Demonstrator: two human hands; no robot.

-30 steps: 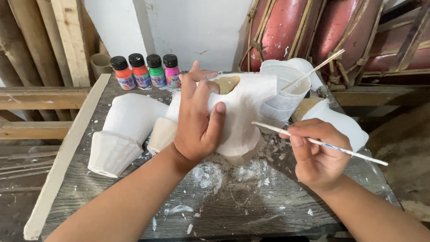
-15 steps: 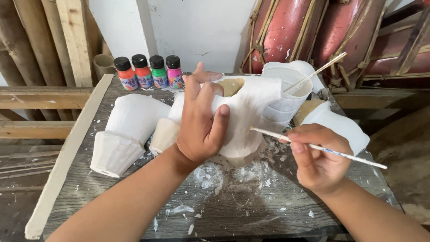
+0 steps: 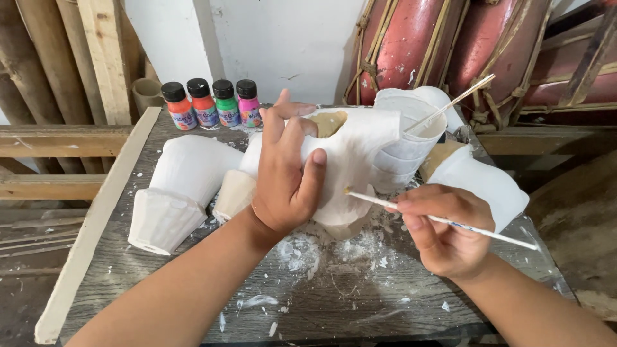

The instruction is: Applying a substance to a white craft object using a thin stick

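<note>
The left hand [image 3: 286, 183] clasps a white-coated clay vessel [image 3: 350, 164] on the grey wooden surface [image 3: 193, 302] while the right hand [image 3: 443, 228] pinches a thin paintbrush [image 3: 443, 220] against it; a loosened grip could let it roll, smearing wet paint.

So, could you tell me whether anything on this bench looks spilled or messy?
Yes: white flakes and smears litter the grey tabletop below the white piece that the left hand steadies.

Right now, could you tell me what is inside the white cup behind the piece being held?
A thin stick leans out of the white cup over its right rim. The cup's wall and the held white piece hide its lower end and whatever else is inside.
</note>
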